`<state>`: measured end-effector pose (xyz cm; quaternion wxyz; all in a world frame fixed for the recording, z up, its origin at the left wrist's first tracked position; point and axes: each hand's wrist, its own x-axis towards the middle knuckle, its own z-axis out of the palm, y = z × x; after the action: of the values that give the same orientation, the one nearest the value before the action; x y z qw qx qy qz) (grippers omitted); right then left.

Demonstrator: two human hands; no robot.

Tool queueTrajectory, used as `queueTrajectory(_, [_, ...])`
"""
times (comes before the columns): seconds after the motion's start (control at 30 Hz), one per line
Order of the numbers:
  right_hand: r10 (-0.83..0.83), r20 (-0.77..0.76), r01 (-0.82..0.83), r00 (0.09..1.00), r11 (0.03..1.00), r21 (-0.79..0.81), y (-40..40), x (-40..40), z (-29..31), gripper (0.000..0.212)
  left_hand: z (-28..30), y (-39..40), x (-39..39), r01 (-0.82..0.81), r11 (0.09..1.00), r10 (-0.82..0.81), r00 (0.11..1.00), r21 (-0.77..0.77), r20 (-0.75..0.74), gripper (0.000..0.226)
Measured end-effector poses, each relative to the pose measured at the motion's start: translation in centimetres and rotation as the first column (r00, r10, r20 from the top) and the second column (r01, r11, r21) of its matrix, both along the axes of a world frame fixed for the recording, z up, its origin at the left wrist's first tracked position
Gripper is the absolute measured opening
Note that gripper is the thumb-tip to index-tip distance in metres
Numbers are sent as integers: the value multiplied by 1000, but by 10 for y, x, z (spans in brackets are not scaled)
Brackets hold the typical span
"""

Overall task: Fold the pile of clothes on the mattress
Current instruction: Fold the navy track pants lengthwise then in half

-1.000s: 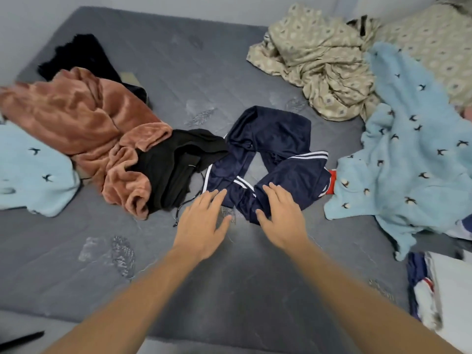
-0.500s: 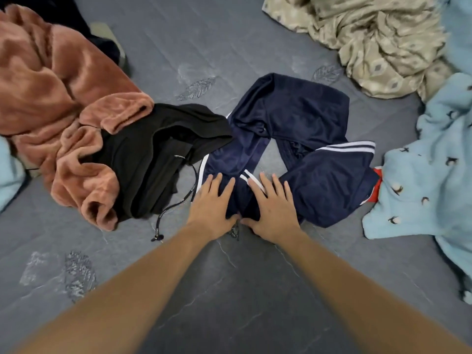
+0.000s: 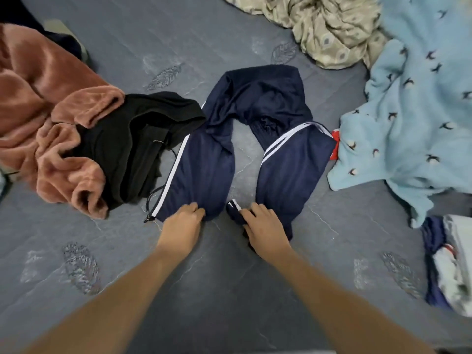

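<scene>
Head view: left hand [image 3: 182,221], right hand [image 3: 265,224] each pinch navy trousers [image 3: 258,106] hems — bare mattress [image 3: 229,290] nearside.

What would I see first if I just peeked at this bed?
Right in the middle, navy pants with white stripes lie in an upside-down U on the grey mattress. The left hand and right hand each pinch one leg end at the near side. A fuzzy pink robe is heaped at the left, and a light blue blanket with little birds is at the right.
</scene>
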<state>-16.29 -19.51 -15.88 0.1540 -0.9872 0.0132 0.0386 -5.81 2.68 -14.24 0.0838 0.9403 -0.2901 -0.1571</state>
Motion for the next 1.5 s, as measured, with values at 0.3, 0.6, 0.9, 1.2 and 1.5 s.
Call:
queueTrajectory(0.3, [48, -91, -38, 995, 994, 107, 97, -139, 16, 36, 13, 89, -153, 100, 995, -102, 985, -18, -140, 26])
queueTrajectory(0.6, [-202, 65, 192, 977, 972, 134, 32, -51, 55, 52, 62, 2, -52, 134, 983, -126, 990, -125, 70, 52])
queueTrajectory(0.9, [-427, 195, 427, 883, 903, 45, -119, 106, 48, 61, 49, -180, 98, 235, 944, -192, 962, -232, 193, 59])
queueTrajectory(1.2, [-544, -158, 555, 824, 831, 30, -178, 159, 17, 72, 22, -278, 202, -16, 998, 27, 985, 68, -171, 121])
queueTrajectory(1.5, [-557, -195, 590, 807, 760, 273, -142, 168, 36, 39, 17, -227, 196, 48, 987, -72, 985, -153, -155, 34])
